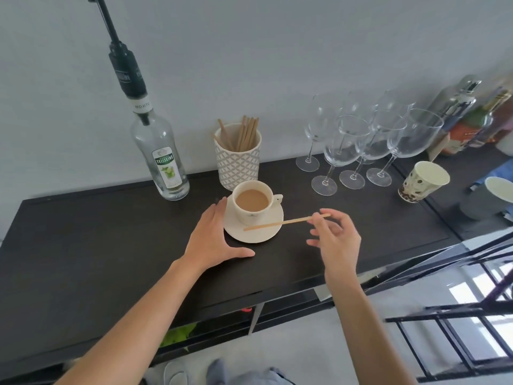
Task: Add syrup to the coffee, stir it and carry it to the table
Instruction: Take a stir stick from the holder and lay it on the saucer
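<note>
Stick (286,222) pinched in right hand (334,240), far tip over saucer (254,234); left hand (213,237) spread, flat beside saucer. Stick's contact with saucer unclear.

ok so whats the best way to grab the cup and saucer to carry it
Grip the saucer by its rim, from both sides, level. The cup sits loose on it, nearly full. Its small handle points right and the left hand already rests at the left edge.
</note>
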The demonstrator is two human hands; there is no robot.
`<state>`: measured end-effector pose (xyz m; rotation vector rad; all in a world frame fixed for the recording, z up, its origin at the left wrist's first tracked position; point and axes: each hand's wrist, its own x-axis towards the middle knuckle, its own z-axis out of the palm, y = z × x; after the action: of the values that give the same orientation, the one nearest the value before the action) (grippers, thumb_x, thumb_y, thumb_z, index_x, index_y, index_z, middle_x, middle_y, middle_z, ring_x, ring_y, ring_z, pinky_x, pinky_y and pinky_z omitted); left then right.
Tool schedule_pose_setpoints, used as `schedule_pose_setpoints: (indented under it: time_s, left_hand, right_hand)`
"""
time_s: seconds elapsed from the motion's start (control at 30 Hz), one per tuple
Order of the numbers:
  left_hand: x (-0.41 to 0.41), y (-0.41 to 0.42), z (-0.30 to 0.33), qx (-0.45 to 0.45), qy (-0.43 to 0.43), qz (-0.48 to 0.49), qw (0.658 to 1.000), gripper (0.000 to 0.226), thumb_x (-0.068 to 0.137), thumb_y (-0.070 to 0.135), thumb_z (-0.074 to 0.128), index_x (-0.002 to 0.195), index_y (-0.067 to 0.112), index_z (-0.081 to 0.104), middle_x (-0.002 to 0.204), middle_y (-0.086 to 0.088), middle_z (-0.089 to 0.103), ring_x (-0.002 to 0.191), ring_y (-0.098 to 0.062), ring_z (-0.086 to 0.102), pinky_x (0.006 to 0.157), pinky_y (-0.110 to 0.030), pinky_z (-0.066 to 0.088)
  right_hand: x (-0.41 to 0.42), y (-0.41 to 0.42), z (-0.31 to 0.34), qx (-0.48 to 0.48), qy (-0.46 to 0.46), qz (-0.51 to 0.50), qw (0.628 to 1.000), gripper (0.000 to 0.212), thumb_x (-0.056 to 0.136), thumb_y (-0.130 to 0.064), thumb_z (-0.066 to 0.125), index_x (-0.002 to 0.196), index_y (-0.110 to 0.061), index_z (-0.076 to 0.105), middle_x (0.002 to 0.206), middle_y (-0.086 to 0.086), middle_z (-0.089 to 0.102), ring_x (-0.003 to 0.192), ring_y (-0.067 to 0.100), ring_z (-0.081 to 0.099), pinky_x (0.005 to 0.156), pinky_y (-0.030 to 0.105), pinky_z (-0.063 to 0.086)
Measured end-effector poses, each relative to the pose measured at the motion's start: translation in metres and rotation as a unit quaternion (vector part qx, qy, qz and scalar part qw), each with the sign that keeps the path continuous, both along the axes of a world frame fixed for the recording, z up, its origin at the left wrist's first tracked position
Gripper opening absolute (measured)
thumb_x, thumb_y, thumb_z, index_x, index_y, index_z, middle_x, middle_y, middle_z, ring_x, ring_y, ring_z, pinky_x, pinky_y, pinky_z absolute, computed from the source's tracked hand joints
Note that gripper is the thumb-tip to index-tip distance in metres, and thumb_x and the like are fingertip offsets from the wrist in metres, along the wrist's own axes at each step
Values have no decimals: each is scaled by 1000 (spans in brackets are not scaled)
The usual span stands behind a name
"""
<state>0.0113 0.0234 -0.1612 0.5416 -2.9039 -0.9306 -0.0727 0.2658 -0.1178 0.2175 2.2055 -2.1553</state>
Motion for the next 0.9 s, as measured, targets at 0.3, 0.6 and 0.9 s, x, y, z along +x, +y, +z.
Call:
schedule_pose_setpoints:
  time_s: [0.3,0.6,0.9]
  left_hand:
    - [-3,2,8,-20,-30,16,999,152,38,88,73,157,29,-1,166,5,11,152,-15,5,117,-43,24]
    - [-6,2,12,-32,-32,12,999,153,39,86,75,158,24,1,166,3,13,152,-17,7,117,-42,22]
    - [-14,5,16,-53,-30,17,998,154,39,87,74,158,19,4,166,0,15,152,-22,12,120,-41,18]
  right_hand:
    - [-17,-34,-22,74,-114,55,989,11,94,-26,76,103,-22,69,84,-6,80,69,12,71,51,27,60]
    - [-18,-34,-24,223,-70,129,964,47,93,-49,72,135,-30,65,119,-14,71,90,18,74,43,22,55]
    - [-35,-31,-15,207,-72,196,956,43,106,-43,49,146,-29,55,124,-9,68,63,10,72,38,23,51]
